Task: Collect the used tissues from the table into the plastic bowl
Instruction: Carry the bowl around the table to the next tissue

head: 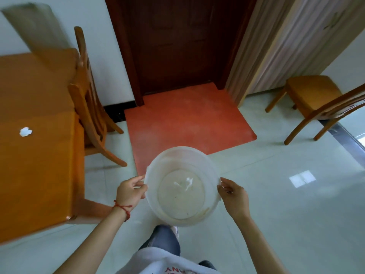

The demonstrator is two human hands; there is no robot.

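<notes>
I hold a translucent white plastic bowl [182, 185] in front of me, above the floor. My left hand [129, 191] grips its left rim and my right hand [234, 196] grips its right rim. Only small white scraps lie on the bowl's bottom. One crumpled white tissue [25, 132] lies on the orange wooden table [35, 165] at the left, well apart from the bowl.
A wooden chair [88, 99] is pushed against the table's right side. A second wooden chair [320, 103] stands at the right. A dark brown door [177, 46] with a red floor patch [185, 119] is straight ahead. Glossy pale tiles cover the floor.
</notes>
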